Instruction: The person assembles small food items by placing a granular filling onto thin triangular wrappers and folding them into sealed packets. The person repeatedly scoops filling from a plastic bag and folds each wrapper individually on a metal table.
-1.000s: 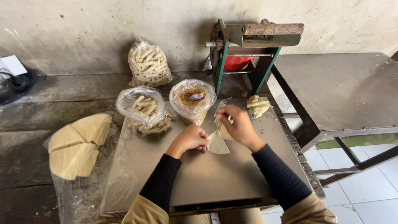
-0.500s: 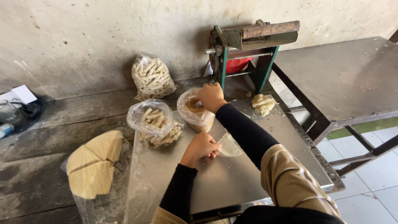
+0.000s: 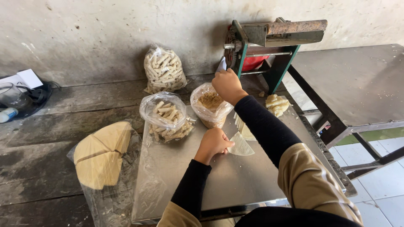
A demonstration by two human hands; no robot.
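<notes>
Two hands: left hand (image 3: 213, 143) pinched 1 triangular wrapper (image 3: 241, 146) mid-tray (image 3: 176, 185); right hand (image 3: 227, 85) closed over filling bag (image 3: 209, 108), grip unclear. 2 bags of rolls (image 3: 165, 71) far-left, wrapper stack (image 3: 101, 153) left, roller machine (image 3: 269, 40) far.

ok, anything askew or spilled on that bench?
Nothing spilled. Left hand pins a triangular wrapper on the metal sheet; right hand is over the open bag of brown filling. Bags sit upright.
</notes>
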